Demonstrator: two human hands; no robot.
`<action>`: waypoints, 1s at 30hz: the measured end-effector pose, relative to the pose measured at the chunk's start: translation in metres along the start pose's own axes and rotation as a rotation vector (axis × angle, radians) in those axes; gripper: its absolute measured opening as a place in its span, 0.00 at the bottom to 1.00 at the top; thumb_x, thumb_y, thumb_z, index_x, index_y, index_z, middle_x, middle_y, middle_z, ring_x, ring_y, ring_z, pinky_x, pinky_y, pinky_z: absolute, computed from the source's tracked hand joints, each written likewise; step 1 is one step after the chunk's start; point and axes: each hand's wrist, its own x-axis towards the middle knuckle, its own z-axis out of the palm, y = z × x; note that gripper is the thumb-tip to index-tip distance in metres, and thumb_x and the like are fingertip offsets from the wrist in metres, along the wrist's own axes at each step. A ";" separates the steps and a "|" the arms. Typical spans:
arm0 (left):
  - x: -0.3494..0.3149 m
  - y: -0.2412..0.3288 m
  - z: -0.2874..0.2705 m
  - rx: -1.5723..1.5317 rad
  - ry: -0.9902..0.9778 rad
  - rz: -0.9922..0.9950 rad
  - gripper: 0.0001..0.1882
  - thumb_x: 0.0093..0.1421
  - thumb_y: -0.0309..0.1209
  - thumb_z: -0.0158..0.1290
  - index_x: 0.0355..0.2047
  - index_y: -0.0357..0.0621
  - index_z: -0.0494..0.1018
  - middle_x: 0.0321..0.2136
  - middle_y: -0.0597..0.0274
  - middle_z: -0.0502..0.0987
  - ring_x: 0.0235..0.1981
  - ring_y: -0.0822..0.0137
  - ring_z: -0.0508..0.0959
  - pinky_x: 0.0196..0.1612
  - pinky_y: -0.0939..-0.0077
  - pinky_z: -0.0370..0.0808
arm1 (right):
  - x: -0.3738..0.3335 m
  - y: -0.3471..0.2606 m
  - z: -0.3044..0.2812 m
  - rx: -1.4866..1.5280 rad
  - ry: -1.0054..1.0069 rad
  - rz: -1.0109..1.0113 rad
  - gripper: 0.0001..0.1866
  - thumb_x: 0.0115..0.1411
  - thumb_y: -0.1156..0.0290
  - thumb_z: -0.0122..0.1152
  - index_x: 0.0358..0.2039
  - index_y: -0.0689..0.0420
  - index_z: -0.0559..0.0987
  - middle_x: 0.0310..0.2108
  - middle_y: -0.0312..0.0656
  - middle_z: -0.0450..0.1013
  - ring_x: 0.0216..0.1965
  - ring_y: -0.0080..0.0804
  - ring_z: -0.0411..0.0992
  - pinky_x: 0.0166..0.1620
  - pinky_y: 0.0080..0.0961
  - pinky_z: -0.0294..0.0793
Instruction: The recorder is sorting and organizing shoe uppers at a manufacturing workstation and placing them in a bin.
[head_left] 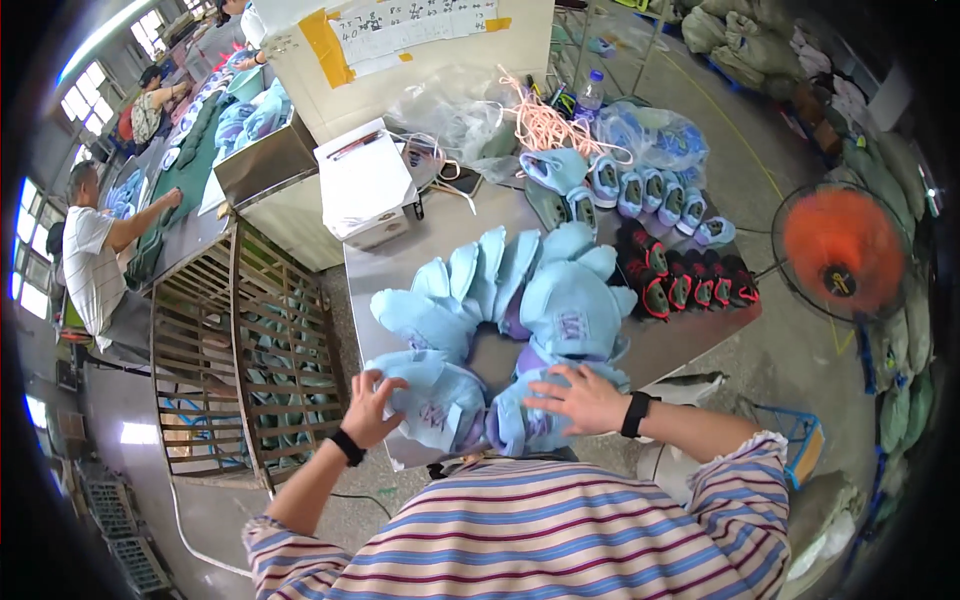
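Note:
Light blue shoe uppers with lilac parts lie overlapping in a ring on a metal table (700,345). My left hand (372,408) rests on the outer edge of the near-left shoe upper (440,400), fingers apart and slightly bent. Over the near-right shoe upper (515,425), my right hand (582,402) lies with its fingers spread, touching the fabric. Neither hand is visibly closed round anything. Beyond my right hand sits a broad light blue upper (570,310) with a purple mark. More uppers (425,318) fan out along the ring's far left side.
Black-and-red shoes (690,280) and small blue shoes (660,195) line the table's right side. A white box with papers (368,185) stands far left, near pink cord (560,125). An orange fan (838,250) is at right; a slatted crate (240,350) stands left, with people working beyond.

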 end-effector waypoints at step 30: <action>0.230 0.101 0.007 0.641 -0.037 0.448 0.18 0.40 0.42 0.57 0.30 0.48 0.69 0.30 0.70 0.72 0.44 0.68 0.68 0.52 0.61 0.50 | 0.067 0.060 -0.103 -0.090 0.043 0.300 0.16 0.40 0.68 0.60 0.33 0.55 0.73 0.31 0.37 0.72 0.38 0.36 0.69 0.55 0.46 0.51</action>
